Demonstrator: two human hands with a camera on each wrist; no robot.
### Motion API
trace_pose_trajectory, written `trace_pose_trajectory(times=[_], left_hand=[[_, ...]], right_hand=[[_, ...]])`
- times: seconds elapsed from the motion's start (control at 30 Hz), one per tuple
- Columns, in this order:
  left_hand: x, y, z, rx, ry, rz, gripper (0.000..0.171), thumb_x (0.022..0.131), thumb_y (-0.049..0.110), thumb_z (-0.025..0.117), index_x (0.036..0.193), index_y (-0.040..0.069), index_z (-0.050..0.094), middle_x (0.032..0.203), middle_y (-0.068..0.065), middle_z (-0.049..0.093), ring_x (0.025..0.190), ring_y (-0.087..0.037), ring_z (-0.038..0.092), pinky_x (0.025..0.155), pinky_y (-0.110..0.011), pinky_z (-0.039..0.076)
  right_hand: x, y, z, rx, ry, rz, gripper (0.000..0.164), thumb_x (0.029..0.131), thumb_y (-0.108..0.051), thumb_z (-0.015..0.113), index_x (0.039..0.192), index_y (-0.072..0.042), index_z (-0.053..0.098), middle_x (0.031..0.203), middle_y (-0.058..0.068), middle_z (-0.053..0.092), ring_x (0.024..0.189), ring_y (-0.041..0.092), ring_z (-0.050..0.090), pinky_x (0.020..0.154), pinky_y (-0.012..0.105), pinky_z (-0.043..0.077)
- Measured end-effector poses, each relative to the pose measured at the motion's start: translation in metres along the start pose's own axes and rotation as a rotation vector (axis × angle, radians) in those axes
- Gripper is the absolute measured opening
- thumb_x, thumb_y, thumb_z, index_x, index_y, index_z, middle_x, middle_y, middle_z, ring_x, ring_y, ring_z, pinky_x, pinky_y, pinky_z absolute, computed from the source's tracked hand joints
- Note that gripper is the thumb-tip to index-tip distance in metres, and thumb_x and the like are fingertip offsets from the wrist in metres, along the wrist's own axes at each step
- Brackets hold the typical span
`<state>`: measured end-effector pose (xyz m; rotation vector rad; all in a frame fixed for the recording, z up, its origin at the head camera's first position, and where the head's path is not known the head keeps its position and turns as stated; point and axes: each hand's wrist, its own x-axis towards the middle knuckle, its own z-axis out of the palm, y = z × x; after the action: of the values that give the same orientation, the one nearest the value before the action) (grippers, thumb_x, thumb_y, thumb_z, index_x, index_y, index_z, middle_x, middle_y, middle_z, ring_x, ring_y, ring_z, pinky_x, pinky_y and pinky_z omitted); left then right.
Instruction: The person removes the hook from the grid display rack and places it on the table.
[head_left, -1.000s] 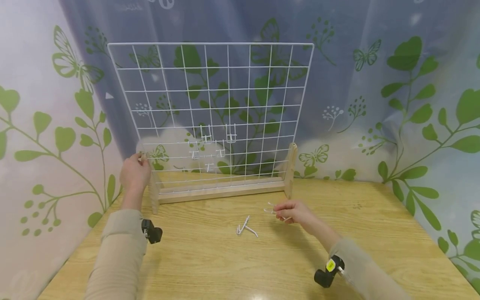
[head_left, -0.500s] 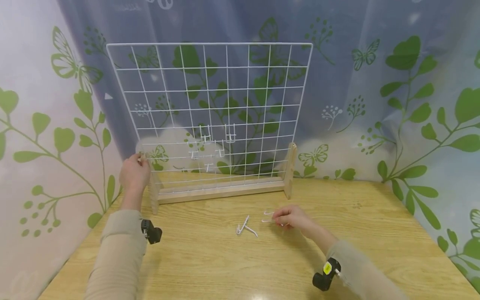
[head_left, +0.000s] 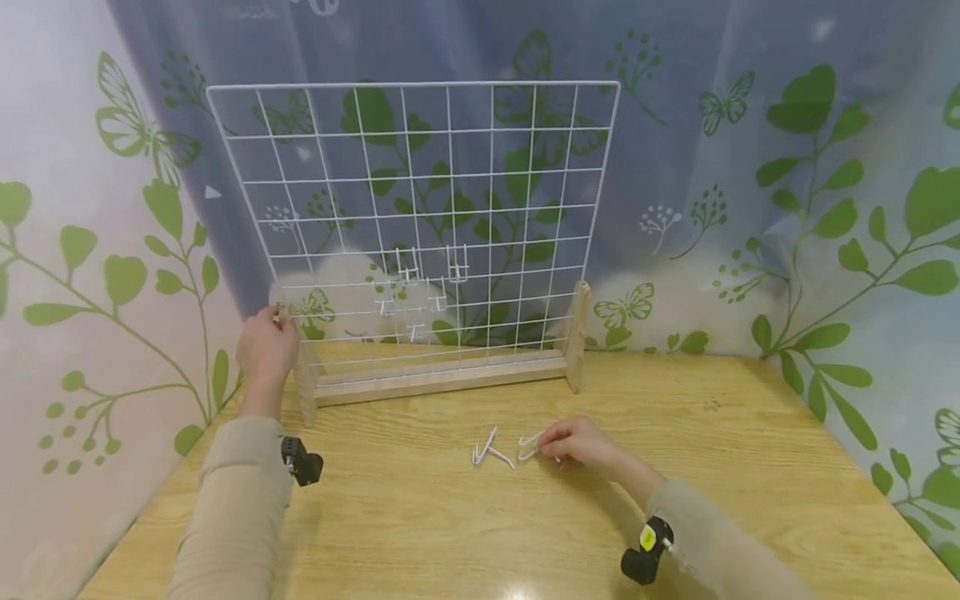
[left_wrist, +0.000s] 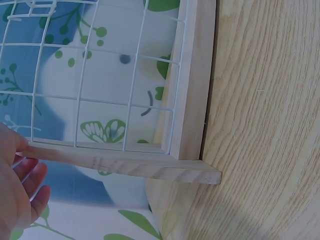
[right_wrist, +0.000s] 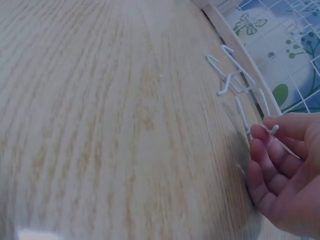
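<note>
Leaf-and-butterfly backdrop [head_left: 675,167] fills the upper frame, wood-grain table [head_left: 420,517] spreads out below, a bright glint [head_left: 517,593] at bottom centre!

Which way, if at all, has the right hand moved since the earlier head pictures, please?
Yes: in the head view, the right hand has moved slightly down and to the left, closer to the loose hook lying on the table.

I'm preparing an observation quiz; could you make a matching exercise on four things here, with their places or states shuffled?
1. left hand
2. right hand
3. loose hook
4. wire grid

a. lying on the tabletop
b. at a wooden post's upper end
c. standing in the wooden stand
d. pinching a white hook

Pairs: 1-b; 2-d; 3-a; 4-c
</note>
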<state>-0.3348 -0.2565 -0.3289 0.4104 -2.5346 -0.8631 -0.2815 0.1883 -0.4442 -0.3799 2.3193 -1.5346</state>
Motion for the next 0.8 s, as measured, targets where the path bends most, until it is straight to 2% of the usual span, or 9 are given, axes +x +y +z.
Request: trace_pose_trajectory(times=[0.17,0.33,0.67,0.8], left_hand=[[-0.0003,0.0000,-0.0001,-0.001,0.001,0.001,0.046,0.100,0.026,0.034,0.132,-0.004,0.046,0.113,-0.027,0.054,0.102,-0.043,0.053,0.083,-0.054,0.043],[0.0013,-0.0017,0.0009,0.009,0.003,0.005,0.046,0.100,0.027,0.033,0.131,-0.004,0.047,0.113,-0.027,0.054,0.102,-0.043,0.053,0.084,-0.054,0.042],[0.0019,-0.0029,0.0026,0.017,0.008,0.010,0.047,0.100,0.028,0.032,0.132,-0.003,0.046,0.113,-0.027,0.054,0.102,-0.043,0.053,0.082,-0.054,0.043],[0.0009,-0.0017,0.0013,0.015,0.004,0.004,0.047,0.100,0.028,0.032,0.133,-0.003,0.046,0.113,-0.027,0.054,0.101,-0.043,0.053,0.081,-0.053,0.043]], right_hand=[[0.0033,0.0039,0.0030,0.011,-0.004,0.004,0.023,0.082,-0.002,0.063,0.101,0.012,0.063,0.071,-0.001,0.061,0.061,0.007,0.050,0.053,0.020,0.042],[0.0060,0.0060,0.0045,-0.029,-0.017,-0.026,0.021,0.082,-0.002,0.062,0.099,0.010,0.064,0.071,0.001,0.062,0.060,0.008,0.049,0.052,0.020,0.041],[0.0019,0.0045,0.0018,-0.026,-0.057,-0.049,0.022,0.084,-0.002,0.060,0.100,0.013,0.062,0.076,0.006,0.066,0.061,0.006,0.052,0.054,0.019,0.043],[0.0022,0.0058,-0.0013,-0.052,-0.039,-0.058,0.020,0.083,-0.001,0.061,0.098,0.012,0.063,0.076,0.006,0.065,0.060,0.006,0.051,0.052,0.018,0.043]])
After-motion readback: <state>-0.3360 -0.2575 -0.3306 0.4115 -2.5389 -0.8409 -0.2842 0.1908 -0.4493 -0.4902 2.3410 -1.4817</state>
